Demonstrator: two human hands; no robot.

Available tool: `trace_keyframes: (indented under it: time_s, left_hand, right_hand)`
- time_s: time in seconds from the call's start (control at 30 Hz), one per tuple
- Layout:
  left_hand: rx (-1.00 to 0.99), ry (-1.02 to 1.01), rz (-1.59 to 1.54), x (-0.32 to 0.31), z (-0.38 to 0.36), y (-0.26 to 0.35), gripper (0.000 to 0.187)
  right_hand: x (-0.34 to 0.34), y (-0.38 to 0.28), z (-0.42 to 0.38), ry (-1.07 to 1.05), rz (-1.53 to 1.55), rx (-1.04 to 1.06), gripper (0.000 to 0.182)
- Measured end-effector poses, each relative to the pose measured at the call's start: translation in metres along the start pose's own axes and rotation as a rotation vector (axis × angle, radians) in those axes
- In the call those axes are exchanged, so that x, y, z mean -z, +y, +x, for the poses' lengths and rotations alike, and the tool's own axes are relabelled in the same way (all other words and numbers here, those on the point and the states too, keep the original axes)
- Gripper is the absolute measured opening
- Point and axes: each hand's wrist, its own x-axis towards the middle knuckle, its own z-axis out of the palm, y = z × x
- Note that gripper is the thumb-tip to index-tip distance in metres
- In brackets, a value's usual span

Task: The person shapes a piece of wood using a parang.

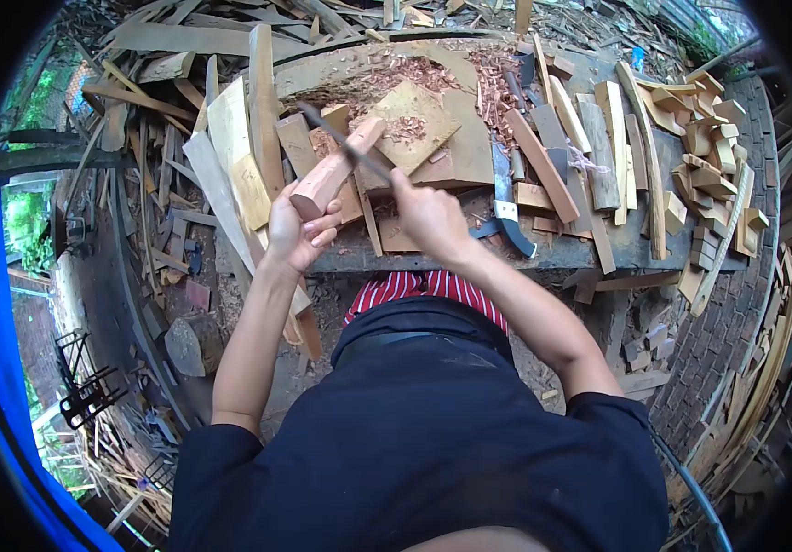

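Observation:
My left hand (299, 230) is wrapped round the near end of a reddish wooden block (332, 175), which slants up to the right above the bench. My right hand (430, 221) is closed on the near end of a long dark file-like tool (370, 164). That tool crosses the block's upper part, its far end pointing up and left. Just beyond lies a square wooden board (419, 124) with reddish shavings on it.
On the bench's right lie a saw with a dark and white handle (509, 221), wooden strips (543, 166) and a pile of small wood blocks (713, 156). Long planks (235, 152) lean at the left. A log (195, 346) stands below.

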Motion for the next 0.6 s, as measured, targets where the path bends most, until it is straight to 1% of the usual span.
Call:
trace_keyframes:
  time_s: [0.03,0.07,0.1,0.17,0.2,0.23,0.3,0.37,0.4,0.43,0.5,0.53,0.57,0.6]
  left_hand:
    - [0.003,0.027,-0.021,-0.001,-0.003,0.001,0.042]
    - [-0.019,0.053,0.017,-0.008,-0.005,0.002,0.042]
    - [-0.05,0.268,0.045,-0.014,-0.008,0.001,0.042]
    - [0.034,-0.016,-0.044,-0.002,-0.003,0.005,0.043]
    - [0.023,-0.02,-0.046,-0.002,-0.003,0.003,0.043]
    - [0.01,0.006,-0.041,-0.002,-0.005,0.0,0.043]
    - [-0.002,0.015,-0.024,-0.007,-0.002,0.005,0.043]
    - [0.024,0.041,-0.126,-0.008,-0.002,0.004,0.042]
    - [0.01,0.047,-0.137,-0.007,-0.002,0.006,0.041]
    - [-0.042,0.283,-0.101,-0.015,-0.006,0.006,0.04]
    - [0.028,0.04,-0.134,-0.005,-0.004,0.007,0.039]
    - [0.022,0.038,-0.135,-0.005,-0.004,0.007,0.039]
    - [0.041,0.02,-0.172,-0.007,-0.005,0.005,0.038]
    - [0.063,-0.003,-0.203,-0.009,-0.004,0.005,0.038]
  right_hand:
    - [0.009,-0.018,-0.008,-0.039,0.033,0.017,0.04]
    - [0.012,-0.03,-0.018,-0.013,0.06,0.083,0.032]
    - [0.017,-0.036,-0.024,0.006,0.092,0.144,0.027]
    - [0.011,-0.021,-0.013,-0.035,-0.028,0.067,0.028]
    - [0.002,-0.006,-0.002,-0.061,-0.114,-0.011,0.028]
    - [-0.004,0.007,0.008,0.001,-0.081,-0.048,0.03]
    - [-0.008,0.013,0.007,0.023,-0.034,-0.044,0.031]
    - [0.011,-0.019,-0.005,-0.053,-0.071,-0.016,0.026]
    - [0.016,-0.031,-0.016,-0.03,0.001,0.078,0.027]
    - [0.018,-0.038,-0.023,0.072,0.106,0.18,0.024]
    - [0.013,-0.026,-0.016,-0.015,0.008,0.103,0.025]
    - [0.003,-0.011,-0.005,-0.053,-0.109,0.008,0.029]
    - [-0.005,0.009,0.006,-0.05,-0.102,-0.058,0.033]
    - [-0.004,0.007,0.007,-0.026,-0.078,-0.065,0.033]
